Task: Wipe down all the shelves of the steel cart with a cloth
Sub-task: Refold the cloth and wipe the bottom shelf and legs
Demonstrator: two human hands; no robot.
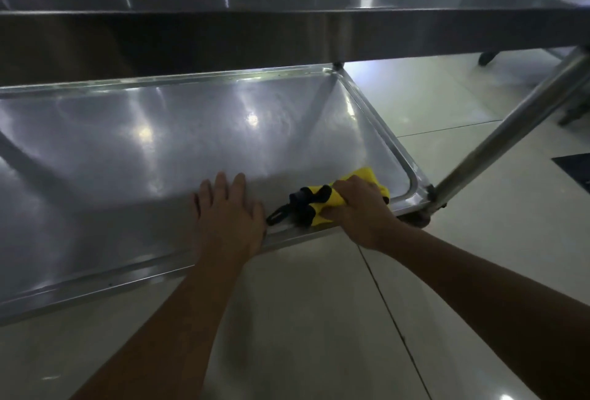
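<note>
Lower shelf [159,150] of steel cart: left hand [228,217] flat at near edge, fingers spread. Right hand [360,208], fingers closed around yellow-and-black cloth [322,201], near right corner.

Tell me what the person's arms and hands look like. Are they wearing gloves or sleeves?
No gloves and no sleeves. The left hand and the right hand are both bare, and both forearms are uncovered as far as the picture shows. I can't see a watch, ring or bracelet on either one. The light is dim, so tiny details could be missed.
</note>
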